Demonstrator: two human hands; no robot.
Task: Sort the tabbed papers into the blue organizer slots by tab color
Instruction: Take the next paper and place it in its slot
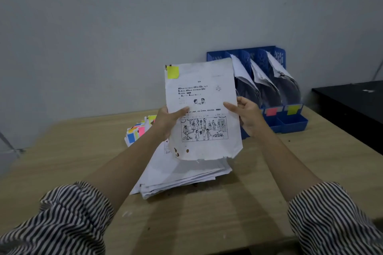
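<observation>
The head camera looks forward and down over a light wooden tabletop (238,203) set against a pale grey wall.

At the centre of the view a printed sheet (202,109) is held upright above the tabletop, its long axis running nearly vertical and leaning slightly toward 11 o'clock. Its top edge points at 12 o'clock and its torn, brown-stained bottom edge at 6 o'clock. A yellow tab (172,72) is stuck at its upper left corner, toward 10 o'clock. The printed face, with Japanese text and a line drawing of a crowd, is turned to the camera.

The left hand (166,119) grips the sheet's left edge, thumb lying across the front and fingers behind. The right hand (247,116) pinches the right edge, thumb on the front face and fingers curled behind. Both forearms come out of rolled striped sleeves (68,219).

Below the sheet, at 6 o'clock from it, a loose pile of white papers (184,174) lies flat on the tabletop, its long axis running from 7 toward 1 o'clock; its far end at 9 o'clock from the sheet fans out in blue, pink and yellow tabs (137,130).

At 2 o'clock stands the blue organizer (290,122) against the wall, its slots holding leaning papers. Its front carries a pink label (271,111) and, to the right of that, a yellow label (292,109). A black surface (352,105) lies at 3 o'clock.
</observation>
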